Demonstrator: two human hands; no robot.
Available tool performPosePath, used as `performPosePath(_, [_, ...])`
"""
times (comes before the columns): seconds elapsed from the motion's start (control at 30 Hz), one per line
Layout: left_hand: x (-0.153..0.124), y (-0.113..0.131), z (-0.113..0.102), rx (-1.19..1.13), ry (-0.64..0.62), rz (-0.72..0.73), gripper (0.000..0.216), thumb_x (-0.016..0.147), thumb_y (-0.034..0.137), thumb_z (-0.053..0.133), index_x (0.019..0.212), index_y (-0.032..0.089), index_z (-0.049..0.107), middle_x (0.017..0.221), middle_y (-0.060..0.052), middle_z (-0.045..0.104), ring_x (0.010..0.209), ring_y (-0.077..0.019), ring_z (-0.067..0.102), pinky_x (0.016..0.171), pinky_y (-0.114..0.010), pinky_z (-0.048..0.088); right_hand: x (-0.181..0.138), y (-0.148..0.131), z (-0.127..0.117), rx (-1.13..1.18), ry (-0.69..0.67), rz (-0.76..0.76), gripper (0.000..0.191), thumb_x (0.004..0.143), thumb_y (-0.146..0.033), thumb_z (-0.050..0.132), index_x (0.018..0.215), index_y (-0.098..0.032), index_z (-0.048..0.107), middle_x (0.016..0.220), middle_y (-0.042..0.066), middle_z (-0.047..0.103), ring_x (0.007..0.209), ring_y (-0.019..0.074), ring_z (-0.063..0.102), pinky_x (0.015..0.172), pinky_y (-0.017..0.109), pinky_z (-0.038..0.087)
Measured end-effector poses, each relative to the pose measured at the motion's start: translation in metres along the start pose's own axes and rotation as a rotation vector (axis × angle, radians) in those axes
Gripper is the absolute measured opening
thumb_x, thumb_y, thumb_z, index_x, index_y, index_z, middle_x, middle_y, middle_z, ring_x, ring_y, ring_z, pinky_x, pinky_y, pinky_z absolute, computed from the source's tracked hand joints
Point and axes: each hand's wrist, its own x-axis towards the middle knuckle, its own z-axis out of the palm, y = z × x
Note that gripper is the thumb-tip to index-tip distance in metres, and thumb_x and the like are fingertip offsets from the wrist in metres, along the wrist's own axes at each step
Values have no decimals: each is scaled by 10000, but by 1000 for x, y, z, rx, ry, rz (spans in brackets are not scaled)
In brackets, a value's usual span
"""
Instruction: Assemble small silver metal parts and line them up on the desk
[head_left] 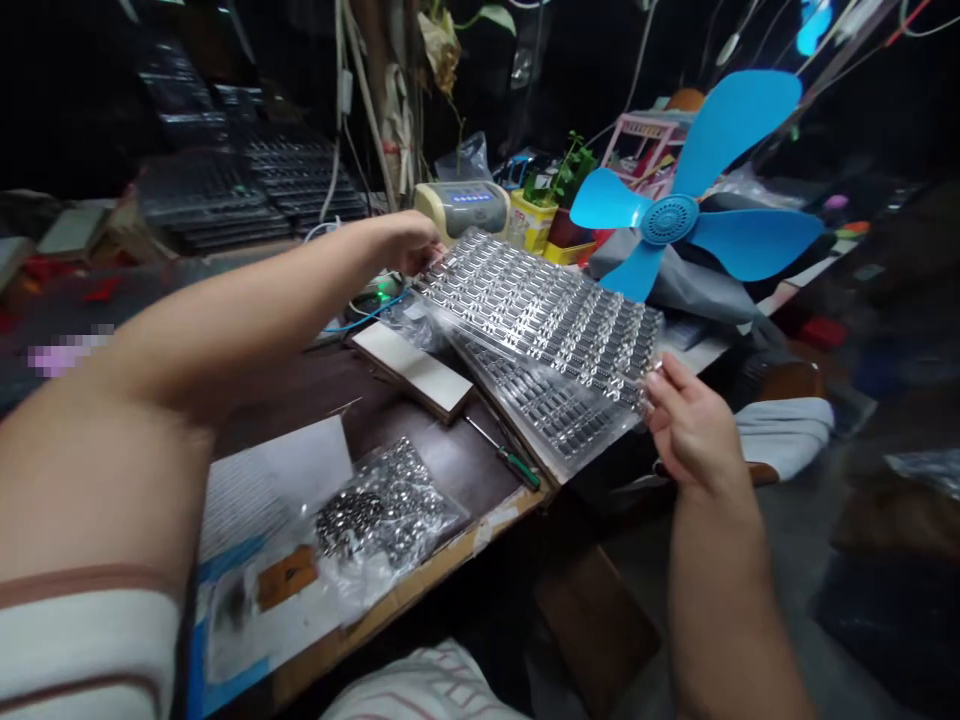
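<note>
A sheet of small shiny metal parts, set in rows, is held up at a tilt between my two hands. My left hand pinches its far left corner. At the near right corner my right hand has thumb and fingers closed on the edge. Below it lies a similar sheet in clear plastic, partly covered by the upper one. What the small parts are, I cannot make out. On the desk, a clear plastic bag holds many small shiny metal pieces.
A blue fan stands just behind the sheet. On the dark desk are a pale block, a green-handled screwdriver and printed paper. Potted plants and a beige device are at the back. Stacked dark sheets stand left.
</note>
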Motion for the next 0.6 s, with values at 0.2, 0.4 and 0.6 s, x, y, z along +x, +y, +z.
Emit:
performPosePath(0.2, [-117, -93, -88, -140, 173, -172, 73, 767, 43, 568, 802, 89, 614, 736, -37, 630, 809, -175, 651, 695, -277, 488, 33, 10, 63, -2, -247, 204, 440, 631, -248, 749, 1060, -251, 653, 1104, 15, 637, 763, 116, 590, 524, 189, 448])
performPosePath(0.4, [-201, -189, -99, -423, 340, -350, 97, 730, 91, 590, 692, 157, 530, 619, -7, 608, 661, -136, 624, 572, -217, 493, 42, 40, 145, -113, -495, 300, 424, 683, -191, 672, 1106, -202, 641, 1038, 36, 665, 673, 99, 566, 521, 193, 423])
performPosePath(0.6, [-219, -245, -67, -592, 379, -416, 180, 810, 175, 507, 640, 175, 446, 524, 18, 500, 536, -120, 560, 553, -229, 490, 50, 54, 199, -304, -500, 245, 399, 685, -45, 495, 1034, -131, 669, 879, 16, 684, 546, 65, 487, 529, 182, 388])
